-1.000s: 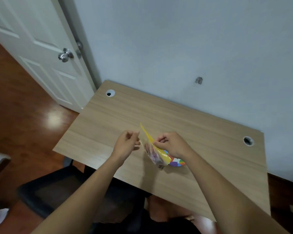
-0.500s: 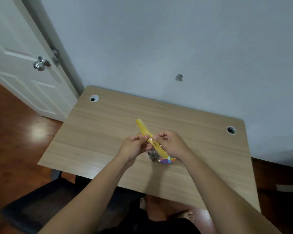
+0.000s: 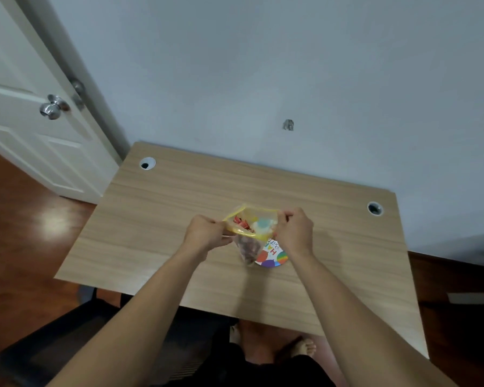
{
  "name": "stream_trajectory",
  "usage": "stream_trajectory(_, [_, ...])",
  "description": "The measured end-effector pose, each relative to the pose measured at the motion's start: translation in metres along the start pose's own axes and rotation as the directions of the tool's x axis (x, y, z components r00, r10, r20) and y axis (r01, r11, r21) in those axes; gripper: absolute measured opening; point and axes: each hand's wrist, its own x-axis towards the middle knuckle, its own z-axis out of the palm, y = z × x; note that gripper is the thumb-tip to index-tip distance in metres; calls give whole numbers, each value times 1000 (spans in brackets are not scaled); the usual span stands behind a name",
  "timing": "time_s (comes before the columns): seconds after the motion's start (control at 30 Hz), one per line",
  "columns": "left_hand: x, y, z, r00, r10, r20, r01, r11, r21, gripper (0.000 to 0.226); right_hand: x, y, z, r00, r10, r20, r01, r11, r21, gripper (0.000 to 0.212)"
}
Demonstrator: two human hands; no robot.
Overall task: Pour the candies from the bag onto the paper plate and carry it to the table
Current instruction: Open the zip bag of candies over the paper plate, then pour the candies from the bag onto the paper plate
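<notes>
A clear candy bag (image 3: 248,248) with a yellow zip rim hangs above the wooden desk (image 3: 157,219), its mouth pulled wide apart. My left hand (image 3: 207,233) pinches the left side of the rim and my right hand (image 3: 295,230) pinches the right side. Red and dark wrapped candies show inside the bag. Under and just right of the bag lies a colourful paper plate (image 3: 274,256) with birthday print, mostly hidden by the bag and my right hand.
Two round cable holes, one (image 3: 147,164) at the desk's back left and one (image 3: 375,208) at the back right. The desk stands against a grey wall. A white door (image 3: 25,127) is at the left; a black chair (image 3: 67,339) sits below the desk's front edge.
The bag's zip was shut and held as a flat yellow strip; now my hands have moved apart and its mouth is spread wide.
</notes>
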Motion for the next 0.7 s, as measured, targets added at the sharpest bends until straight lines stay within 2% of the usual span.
stream_trajectory(0.07, [5, 0, -19, 999, -20, 48, 14, 993, 117, 13, 11, 6, -7, 997, -57, 51, 58, 998, -24, 23])
stream_trajectory(0.13, [6, 0, -29, 996, -29, 82, 12, 979, 203, 15, 14, 10, -12, 985, -132, 109, 146, 980, -134, 15])
stream_trajectory(0.23, [-2, -2, -34, 977, -74, 200, 22, 968, 250, 23, 12, 2, -18, 963, -231, 141, 258, 941, -219, 14])
stream_trajectory(0.3, [-5, -5, -39, 937, -119, 329, 32, 966, 258, 29, 13, 0, -19, 941, -276, 195, 315, 926, -210, 12])
stream_trajectory(0.37, [-6, -7, -47, 878, -164, 450, -1, 939, 343, 33, 13, 1, -20, 910, -312, 274, 373, 905, -206, 10])
stream_trajectory(0.47, [1, -14, -56, 830, -210, 516, -75, 875, 477, 35, 14, 1, -27, 866, -354, 352, 439, 876, -198, 9])
stream_trajectory(0.53, [11, -25, -54, 866, -107, 488, -156, 870, 468, 37, 15, 1, -33, 840, -372, 394, 467, 866, -179, 10])
stream_trajectory(0.6, [21, -37, -50, 887, 173, 428, -380, 800, 465, 57, 15, -1, -38, 814, -394, 426, 495, 855, -153, 12])
stream_trajectory(0.63, [23, -40, -46, 852, 296, 432, -495, 725, 479, 71, 14, -2, -41, 803, -400, 443, 500, 855, -135, 12])
stream_trajectory(0.7, [25, -43, -34, 745, 425, 514, -654, 615, 440, 89, 15, -4, -45, 799, -388, 459, 479, 872, -97, 11])
